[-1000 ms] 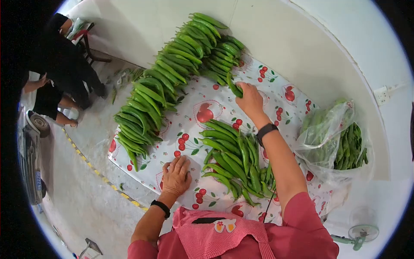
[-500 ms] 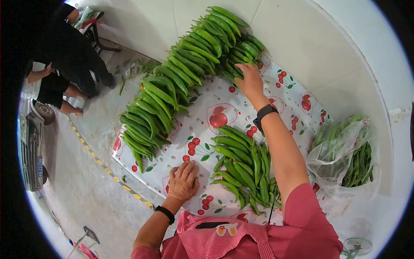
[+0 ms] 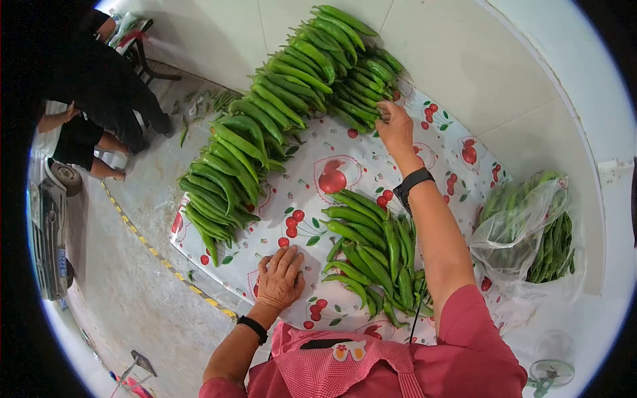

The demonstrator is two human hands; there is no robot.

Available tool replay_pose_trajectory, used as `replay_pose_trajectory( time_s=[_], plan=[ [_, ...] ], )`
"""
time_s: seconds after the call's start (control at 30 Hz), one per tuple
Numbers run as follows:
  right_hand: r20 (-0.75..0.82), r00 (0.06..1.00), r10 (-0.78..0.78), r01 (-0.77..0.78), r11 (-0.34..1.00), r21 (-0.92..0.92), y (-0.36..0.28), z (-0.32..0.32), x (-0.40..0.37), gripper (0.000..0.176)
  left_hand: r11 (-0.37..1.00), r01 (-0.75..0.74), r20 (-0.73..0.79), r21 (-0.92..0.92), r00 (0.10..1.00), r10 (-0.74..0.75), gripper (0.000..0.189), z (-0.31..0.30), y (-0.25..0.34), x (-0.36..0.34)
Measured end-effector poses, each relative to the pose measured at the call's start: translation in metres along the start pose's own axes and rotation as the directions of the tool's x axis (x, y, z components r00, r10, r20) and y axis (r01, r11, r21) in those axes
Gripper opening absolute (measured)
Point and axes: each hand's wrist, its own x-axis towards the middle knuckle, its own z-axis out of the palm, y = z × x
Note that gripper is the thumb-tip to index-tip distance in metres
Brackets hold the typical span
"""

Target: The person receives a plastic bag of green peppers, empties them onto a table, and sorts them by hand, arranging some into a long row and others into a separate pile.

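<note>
My left hand (image 3: 280,278) lies flat on the cherry-patterned tablecloth (image 3: 308,149), fingers spread, holding nothing. My right hand (image 3: 397,132) reaches to the far side, its bent fingertips at the ends of the green peppers in a shorter second row (image 3: 361,99). Thumb and forefinger look apart, and I see no pepper lifted in them. Beside that row runs a long stacked row of green peppers (image 3: 272,99), laid side by side. A loose heap of green peppers (image 3: 375,255) sits between my forearms, nearer my body.
A clear plastic bag (image 3: 507,232) of green peppers stands at the right. Pale tiled wall (image 3: 451,66) borders the far side. On the left floor are scattered green bits (image 3: 222,99), yellow-black tape (image 3: 159,255), a parked vehicle (image 3: 50,232) and other people (image 3: 126,86).
My right hand has drawn back slightly toward me and to the right, uncovering more peppers of the second row. The left hand stays in place on the cloth.
</note>
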Motion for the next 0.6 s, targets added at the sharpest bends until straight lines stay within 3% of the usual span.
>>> replay_pose_trajectory(
  time_s=[0.2, 0.4, 0.47, 0.6],
  plan=[
    [0.009, 1.000, 0.002, -0.003, 0.994, 0.108, 0.003, 0.007, 0.000, 0.032, 1.000, -0.004, -0.013, 0.003, 1.000, 0.004, 0.045, 0.002, 0.000, 0.000],
    [0.054, 0.996, -0.067, 0.063, 0.996, 0.068, -0.005, -0.028, -0.010, 0.031, 1.000, 0.012, -0.006, 0.005, 1.000, -0.012, 0.046, 0.004, -0.001, -0.002],
    [0.057, 0.998, -0.020, 0.014, 0.995, 0.094, 0.001, -0.049, -0.014, 0.028, 0.999, 0.001, 0.020, -0.034, 1.000, -0.001, 0.050, 0.008, -0.003, -0.004],
    [0.164, 0.982, 0.092, -0.108, 0.990, 0.092, 0.008, -0.103, -0.038, 0.027, 0.998, -0.001, 0.014, 0.058, 1.000, 0.001, 0.044, 0.013, -0.006, -0.005]
  ],
)
